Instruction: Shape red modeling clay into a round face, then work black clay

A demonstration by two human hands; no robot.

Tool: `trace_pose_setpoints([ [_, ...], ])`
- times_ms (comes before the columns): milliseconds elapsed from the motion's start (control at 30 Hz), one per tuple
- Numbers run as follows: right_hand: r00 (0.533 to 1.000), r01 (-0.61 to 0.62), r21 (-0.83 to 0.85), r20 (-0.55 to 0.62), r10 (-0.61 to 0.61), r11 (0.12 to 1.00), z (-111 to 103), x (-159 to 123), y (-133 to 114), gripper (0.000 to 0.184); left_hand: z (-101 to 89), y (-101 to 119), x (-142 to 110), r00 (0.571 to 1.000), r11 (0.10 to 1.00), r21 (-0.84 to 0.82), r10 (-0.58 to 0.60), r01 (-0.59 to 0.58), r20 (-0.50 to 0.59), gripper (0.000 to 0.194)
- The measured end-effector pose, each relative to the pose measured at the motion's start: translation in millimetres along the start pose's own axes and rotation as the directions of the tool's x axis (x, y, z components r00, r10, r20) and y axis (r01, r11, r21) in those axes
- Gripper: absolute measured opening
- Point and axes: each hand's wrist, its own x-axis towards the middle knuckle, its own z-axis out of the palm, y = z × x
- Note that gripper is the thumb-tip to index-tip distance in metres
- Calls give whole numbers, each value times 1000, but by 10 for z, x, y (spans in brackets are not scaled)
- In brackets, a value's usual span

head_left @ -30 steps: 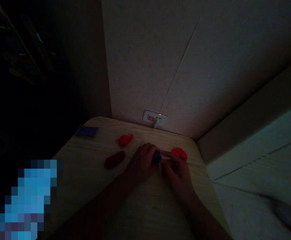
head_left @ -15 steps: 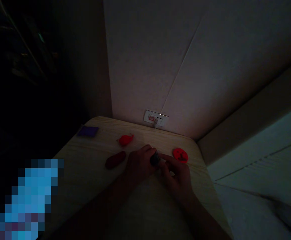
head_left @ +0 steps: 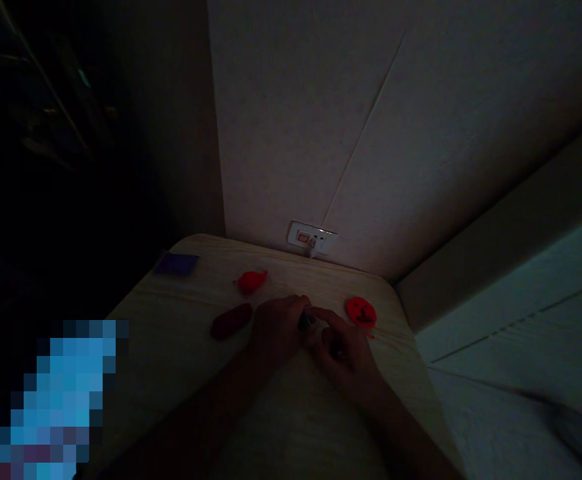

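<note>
The room is very dim. My left hand (head_left: 277, 328) and my right hand (head_left: 341, 347) meet over the middle of a small light wooden table (head_left: 181, 373). Both are curled around a small dark object (head_left: 305, 322) held between their fingertips; I cannot make out what it is. Just right of my right hand lies a flat red disc with dark marks (head_left: 361, 311). Left of my left hand lies a dark red sausage-shaped lump (head_left: 231, 321), and behind it a bright red lump (head_left: 251, 281).
A purple flat piece (head_left: 177, 264) lies at the table's far left corner. A wall socket with a plug (head_left: 311, 238) sits on the wall behind the table. A bed surface (head_left: 521, 333) lies to the right. Darkness hides the left side.
Both hands have drawn slightly closer together and nearer to me, closing more tightly over the small dark object, which shows less than before. The red pieces have not moved.
</note>
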Motion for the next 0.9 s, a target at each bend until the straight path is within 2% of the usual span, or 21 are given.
trace_pose_setpoints([
  [133,999,-43,-97,-5,42,994,18,-7,-28,43,-8,1,13,999,999,-2,-34,34,-6,11],
  [233,997,-78,-151,-39,73,985,33,-15,-78,40,-13,10,16,1000,1000,28,-11,11,1,12],
  [400,994,-101,-113,-64,94,989,45,-16,-97,35,6,25,3,1000,998,63,26,-26,11,13],
  [500,999,-33,-95,-33,30,995,37,-4,-46,41,56,2,-9,999,998,-54,30,-31,-17,21],
  [600,1000,11,-115,-28,-14,993,-4,13,10,45,116,-38,-15,997,971,-226,76,-80,-25,44],
  [667,999,19,-125,-43,-25,992,-45,24,32,40,133,-52,-11,994,950,-292,109,-107,-9,54],
  [733,998,33,-127,-51,-40,991,-81,32,39,34,118,-47,1,993,947,-301,117,-112,0,48],
  [833,996,78,-150,-39,-84,986,-106,36,33,29,58,-18,20,997,963,-265,64,-53,32,18],
  [900,994,98,-180,-35,-106,979,-100,33,21,29,20,-1,23,999,971,-240,28,-18,39,11],
])
